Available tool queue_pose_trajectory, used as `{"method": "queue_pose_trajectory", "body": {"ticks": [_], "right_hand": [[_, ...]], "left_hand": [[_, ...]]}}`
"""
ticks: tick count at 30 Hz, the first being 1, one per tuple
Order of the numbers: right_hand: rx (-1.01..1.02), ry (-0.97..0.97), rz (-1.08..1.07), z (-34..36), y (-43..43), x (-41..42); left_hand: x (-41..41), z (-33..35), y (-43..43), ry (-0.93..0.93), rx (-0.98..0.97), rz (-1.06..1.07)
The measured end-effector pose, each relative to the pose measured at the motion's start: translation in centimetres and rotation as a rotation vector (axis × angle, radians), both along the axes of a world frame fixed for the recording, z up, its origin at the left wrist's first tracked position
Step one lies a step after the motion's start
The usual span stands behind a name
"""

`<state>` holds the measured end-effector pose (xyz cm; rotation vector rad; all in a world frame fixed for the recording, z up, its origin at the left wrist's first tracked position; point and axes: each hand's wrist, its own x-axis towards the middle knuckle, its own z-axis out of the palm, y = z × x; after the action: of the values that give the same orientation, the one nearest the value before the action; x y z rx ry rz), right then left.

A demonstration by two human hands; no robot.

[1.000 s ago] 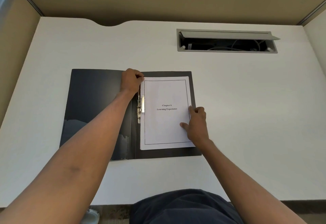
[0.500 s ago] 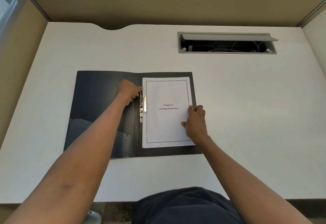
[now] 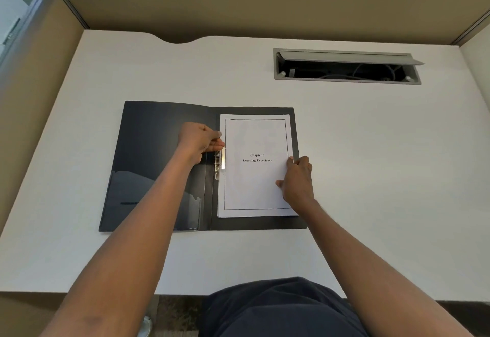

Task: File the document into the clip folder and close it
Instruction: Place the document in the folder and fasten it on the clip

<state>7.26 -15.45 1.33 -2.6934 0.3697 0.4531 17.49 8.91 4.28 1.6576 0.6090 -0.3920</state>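
Note:
A black clip folder (image 3: pixel 148 156) lies open flat on the white desk. A white document (image 3: pixel 254 177), titled "Chapter 6 Learning Experience", rests on the folder's right half. The metal clip (image 3: pixel 219 163) runs along the spine at the document's left edge. My left hand (image 3: pixel 197 140) sits at the top of the clip, fingers pinched on its upper end. My right hand (image 3: pixel 298 180) presses on the document's right edge, fingertips on the paper.
A grey cable hatch (image 3: pixel 344 52) with its lid raised is set into the desk (image 3: pixel 384 164) at the back right. Beige partition walls enclose the desk on three sides. A curved notch cuts the desk's back edge.
My left hand has slid down the spine from the folder's top to the clip's upper end. My right hand shifted slightly up along the paper's right edge.

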Motion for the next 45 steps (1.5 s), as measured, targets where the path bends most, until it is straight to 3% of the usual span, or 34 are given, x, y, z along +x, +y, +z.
{"method": "queue_pose_trajectory", "body": {"ticks": [6, 21, 31, 45], "right_hand": [[-0.010, 0.008, -0.009, 0.2, 0.0, 0.2], [-0.005, 0.013, -0.002, 0.5, 0.0, 0.1], [-0.011, 0.010, -0.009, 0.4, 0.0, 0.1], [-0.015, -0.007, -0.003, 0.0, -0.1, 0.0]], "left_hand": [[-3.2, -0.1, 0.0, -0.029, -0.010, 0.017], [-9.1, -2.8, -0.2, -0.097, 0.234, 0.025], [-10.8, -4.3, -0.1, -0.128, 0.490, 0.014], [-10.7, -4.4, -0.5, -0.128, 0.576, -0.013]]}}
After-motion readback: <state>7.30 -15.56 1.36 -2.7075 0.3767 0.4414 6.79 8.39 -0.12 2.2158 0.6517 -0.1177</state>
